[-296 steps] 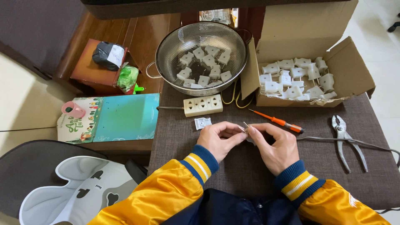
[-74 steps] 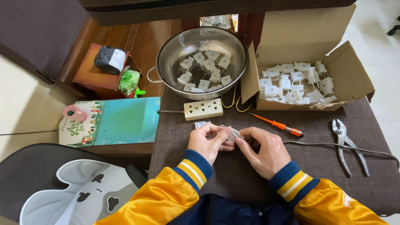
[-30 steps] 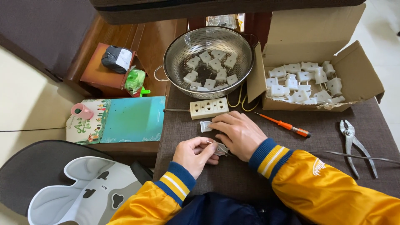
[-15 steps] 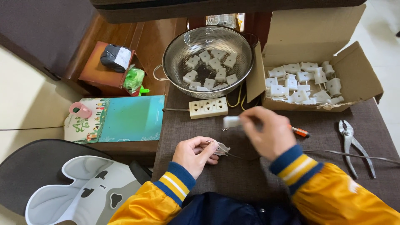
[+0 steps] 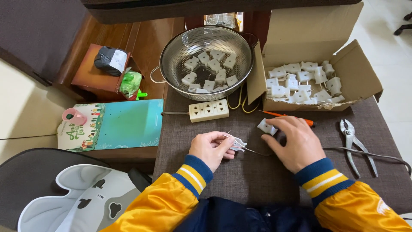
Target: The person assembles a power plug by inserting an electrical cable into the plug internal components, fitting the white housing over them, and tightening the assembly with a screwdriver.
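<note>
A person in a yellow jacket with navy, striped cuffs works at a dark brown tabletop [image 5: 214,184], seen from above. The left hand [image 5: 211,148] is curled closed around a small white plug half with metal prongs [image 5: 237,143], pinching it between thumb and fingertips just above the tabletop; a thin dark cable [image 5: 369,154] runs from this piece to the right, under the other hand and off the edge. The right hand [image 5: 295,142] lies palm down a little to the right, fingers bent, with its fingertips resting on a second small white plug piece [image 5: 266,126] that lies flat on the tabletop just above and to the right of the left hand; the grip is a light fingertip hold, not a closed fist. Just behind the right hand's knuckles lies an orange-handled screwdriver [image 5: 286,116], partly hidden. To the far right are metal pliers [image 5: 355,144], lying with handles spread. Near the middle, beyond both hands, sits a cream power strip [image 5: 209,110]. Behind it stands a metal colander [image 5: 206,60] holding white plug pieces, and to its right an open cardboard box [image 5: 317,43] filled with more of them. At the left, on a lower wooden surface, lies a teal book [image 5: 116,124] with a pink tape roll [image 5: 74,116] on it.
</note>
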